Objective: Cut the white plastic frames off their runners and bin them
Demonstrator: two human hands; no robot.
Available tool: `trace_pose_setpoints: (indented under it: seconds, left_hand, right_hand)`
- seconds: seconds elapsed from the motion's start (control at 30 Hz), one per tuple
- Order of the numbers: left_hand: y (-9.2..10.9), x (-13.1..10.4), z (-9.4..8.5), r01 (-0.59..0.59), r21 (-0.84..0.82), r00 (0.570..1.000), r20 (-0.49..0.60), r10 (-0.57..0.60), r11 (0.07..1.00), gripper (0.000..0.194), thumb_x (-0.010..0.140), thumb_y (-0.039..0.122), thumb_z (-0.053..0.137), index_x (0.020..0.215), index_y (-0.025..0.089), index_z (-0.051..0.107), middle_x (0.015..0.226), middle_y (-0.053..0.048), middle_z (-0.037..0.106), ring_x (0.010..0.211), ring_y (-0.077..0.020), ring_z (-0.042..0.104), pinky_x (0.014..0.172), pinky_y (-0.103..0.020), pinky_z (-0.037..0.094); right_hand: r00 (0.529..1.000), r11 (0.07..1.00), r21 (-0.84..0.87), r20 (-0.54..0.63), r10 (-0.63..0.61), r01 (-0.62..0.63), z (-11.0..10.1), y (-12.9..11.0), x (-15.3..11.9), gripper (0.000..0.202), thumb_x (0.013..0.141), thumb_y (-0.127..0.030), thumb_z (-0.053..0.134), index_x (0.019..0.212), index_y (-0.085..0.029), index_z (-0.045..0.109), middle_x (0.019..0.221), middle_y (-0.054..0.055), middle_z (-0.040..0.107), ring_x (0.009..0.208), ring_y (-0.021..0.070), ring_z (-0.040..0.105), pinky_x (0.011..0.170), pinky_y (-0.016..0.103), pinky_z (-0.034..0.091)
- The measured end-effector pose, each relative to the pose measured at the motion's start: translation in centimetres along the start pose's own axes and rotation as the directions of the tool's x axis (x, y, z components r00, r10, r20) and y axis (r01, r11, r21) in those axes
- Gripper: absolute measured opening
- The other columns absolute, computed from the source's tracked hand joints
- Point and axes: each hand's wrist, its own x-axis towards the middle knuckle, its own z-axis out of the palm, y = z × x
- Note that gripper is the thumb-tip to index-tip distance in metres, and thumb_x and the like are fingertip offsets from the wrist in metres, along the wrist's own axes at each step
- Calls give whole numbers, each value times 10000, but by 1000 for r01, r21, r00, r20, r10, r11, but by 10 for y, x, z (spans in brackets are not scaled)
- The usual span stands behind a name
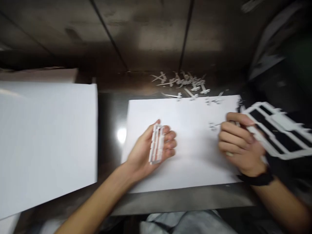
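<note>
My left hand (152, 148), palm up with fingers curled, holds a small white slotted plastic frame (156, 144) above a white sheet (192, 162). At the right, the fingers of my right hand (240, 141) are bent round the corner of a larger white plastic frame (280, 130), which has long dark openings and juts out past the sheet's right side. A thin white piece (213, 126) shows just left of my right fingers. Motion blurs both hands a little.
Several thin white plastic scraps (190, 81) lie heaped beyond the sheet's far edge, a few on it. A large white panel (48, 143) stands at the left. The metal table (190, 200) has its front edge near grey cloth (187, 222). Dark shapes fill the right.
</note>
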Motion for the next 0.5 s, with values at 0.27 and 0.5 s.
trace_pose_setpoints:
  seconds: [0.27, 0.5]
  left_hand:
    - [0, 12, 7, -74, 155, 911, -392, 130, 985, 105, 1076, 128, 633, 987, 92, 675, 995, -106, 674, 702, -108, 699, 622, -180, 680]
    - [-2, 11, -3, -76, 229, 933, -326, 150, 970, 285, 961, -12, 697, 1223, 59, 786, 1039, -119, 744, 771, -143, 745, 704, -217, 697]
  right_hand:
    - [996, 996, 23, 28, -84, 84, -9, -4, 9, 426, 976, -343, 677, 828, -270, 285, 561, -117, 106, 479, 135, -60, 462, 286, 28]
    - [999, 990, 135, 25, -45, 41, -9, -5, 6, 417, 992, -330, 667, 797, -268, 304, 518, -127, 126, 441, 124, -72, 389, 244, 52]
